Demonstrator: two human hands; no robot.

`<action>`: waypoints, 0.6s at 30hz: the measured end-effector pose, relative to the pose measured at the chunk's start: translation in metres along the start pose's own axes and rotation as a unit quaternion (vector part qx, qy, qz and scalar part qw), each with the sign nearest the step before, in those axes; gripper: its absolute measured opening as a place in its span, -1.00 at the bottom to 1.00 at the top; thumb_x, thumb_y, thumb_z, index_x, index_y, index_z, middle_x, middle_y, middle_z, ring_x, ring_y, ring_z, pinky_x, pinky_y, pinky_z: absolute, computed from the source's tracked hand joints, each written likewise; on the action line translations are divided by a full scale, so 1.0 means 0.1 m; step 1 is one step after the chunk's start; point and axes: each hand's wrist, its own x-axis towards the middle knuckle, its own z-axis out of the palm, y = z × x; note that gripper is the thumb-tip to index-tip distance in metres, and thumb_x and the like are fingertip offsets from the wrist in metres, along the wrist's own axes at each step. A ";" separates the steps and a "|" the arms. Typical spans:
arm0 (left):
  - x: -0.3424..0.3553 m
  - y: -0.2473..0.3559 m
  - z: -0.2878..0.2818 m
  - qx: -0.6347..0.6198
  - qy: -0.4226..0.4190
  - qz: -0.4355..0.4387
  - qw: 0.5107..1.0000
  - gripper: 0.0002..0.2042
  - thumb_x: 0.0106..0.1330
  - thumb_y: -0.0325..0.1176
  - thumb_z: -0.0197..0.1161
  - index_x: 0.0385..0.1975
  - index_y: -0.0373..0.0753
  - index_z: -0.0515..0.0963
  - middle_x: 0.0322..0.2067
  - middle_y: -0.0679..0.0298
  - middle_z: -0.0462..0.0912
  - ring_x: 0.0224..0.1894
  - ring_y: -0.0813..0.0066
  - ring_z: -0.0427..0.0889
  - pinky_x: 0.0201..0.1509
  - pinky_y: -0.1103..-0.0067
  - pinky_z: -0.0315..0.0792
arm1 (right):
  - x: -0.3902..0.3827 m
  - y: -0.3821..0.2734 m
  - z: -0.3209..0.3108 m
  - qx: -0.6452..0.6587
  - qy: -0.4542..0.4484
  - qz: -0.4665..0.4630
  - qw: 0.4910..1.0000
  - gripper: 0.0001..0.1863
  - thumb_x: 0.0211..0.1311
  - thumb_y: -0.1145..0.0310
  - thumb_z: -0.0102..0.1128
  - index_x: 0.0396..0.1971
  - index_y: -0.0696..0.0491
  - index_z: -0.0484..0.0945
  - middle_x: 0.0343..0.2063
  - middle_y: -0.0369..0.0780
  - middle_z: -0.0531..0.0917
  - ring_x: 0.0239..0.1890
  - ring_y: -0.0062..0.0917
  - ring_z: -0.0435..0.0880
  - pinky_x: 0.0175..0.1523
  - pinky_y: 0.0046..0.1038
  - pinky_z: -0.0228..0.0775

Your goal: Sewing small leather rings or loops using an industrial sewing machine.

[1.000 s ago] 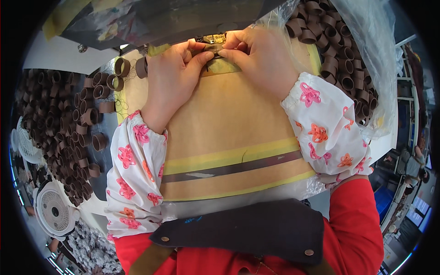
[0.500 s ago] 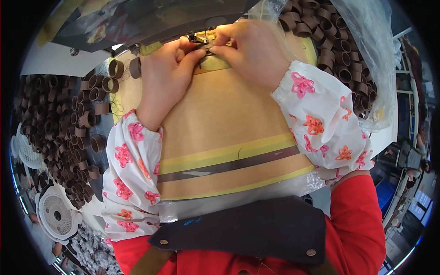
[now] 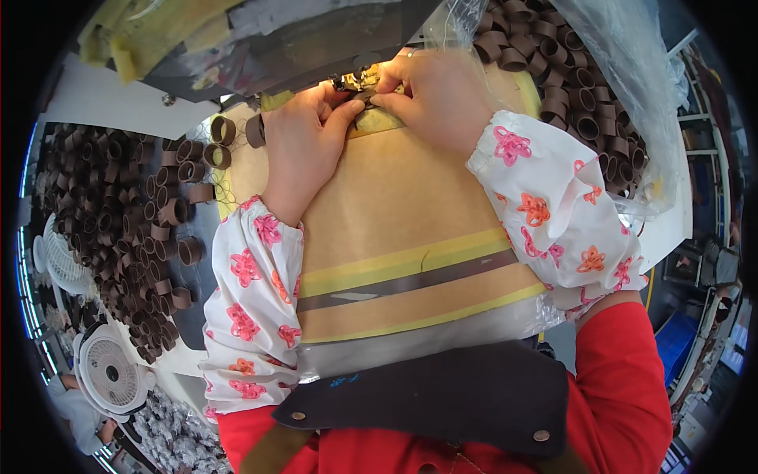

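Two hands meet at the top centre of the frame, and we see them pinching one small brown piece (image 3: 362, 93) under the metal foot of a machine (image 3: 357, 79); our left hand (image 3: 304, 142) comes up from the lower left with thumb and forefinger closed narrowly on the piece's left end; our right hand (image 3: 434, 99) reaches in from the right, its fingers curled tight on the other end; the fingertips of the two hands nearly touch. We cannot tell the exact shape of the piece, since the fingers hide most of it.

Both forearms wear white sleeve covers (image 3: 253, 308) printed with pink and orange flowers, over red sleeves at the lower edge. Beneath the hands lies a tan work board (image 3: 395, 213), crossed in the middle of the frame by yellow stripes and a dark band (image 3: 410, 280); a dark apron bib (image 3: 426, 395) with two studs fills the bottom centre.

Many brown rings (image 3: 118, 213) lie heaped at the left of the frame, a few of them just beside the left hand; more brown rings sit in a clear plastic bag (image 3: 616, 110) at the upper right, close to the right wrist. We see a small white fan (image 3: 110, 371) at the lower left.
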 end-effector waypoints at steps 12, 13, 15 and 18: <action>-0.52 -0.16 -0.48 0.218 0.081 0.081 0.969 -0.79 0.15 -0.26 0.18 -0.65 -0.21 0.47 -0.75 0.30 0.43 -0.65 0.37 0.41 -0.03 0.42 0.13 | -0.21 -0.26 -0.02 0.018 -0.014 -0.042 0.999 -0.81 0.00 0.30 0.16 -0.49 0.11 0.45 -0.55 -0.17 0.53 -0.40 -0.27 0.54 -0.32 -0.34 0.36; -0.56 -0.27 -0.62 0.229 0.084 0.057 0.968 -0.79 0.16 -0.26 0.18 -0.65 -0.20 0.47 -0.76 0.32 0.42 -0.65 0.40 0.40 -0.02 0.42 0.11 | -0.23 -0.29 -0.07 -0.014 -0.008 -0.063 0.998 -0.81 0.01 0.30 0.16 -0.47 0.11 0.45 -0.55 -0.17 0.53 -0.40 -0.27 0.54 -0.31 -0.33 0.36; -0.61 -0.39 -0.84 0.222 0.052 0.014 0.974 -0.79 0.16 -0.27 0.18 -0.65 -0.20 0.46 -0.77 0.38 0.40 -0.66 0.47 0.38 0.01 0.43 0.07 | -0.18 -0.13 -0.27 -0.048 0.059 -0.019 0.997 -0.85 0.01 0.35 0.12 -0.51 0.14 0.46 -0.56 -0.14 0.53 -0.40 -0.26 0.54 -0.30 -0.32 0.36; -0.58 -0.37 -0.97 0.125 0.037 -0.063 0.989 -0.92 0.12 -0.36 0.18 -0.48 -0.21 0.54 -0.62 0.39 0.53 -0.51 0.52 0.47 0.03 0.49 0.08 | -0.07 0.31 -0.59 -0.181 0.107 -0.009 0.978 -0.90 -0.05 0.43 0.11 -0.53 0.15 0.47 -0.55 -0.12 0.53 -0.42 -0.23 0.53 -0.31 -0.30 0.36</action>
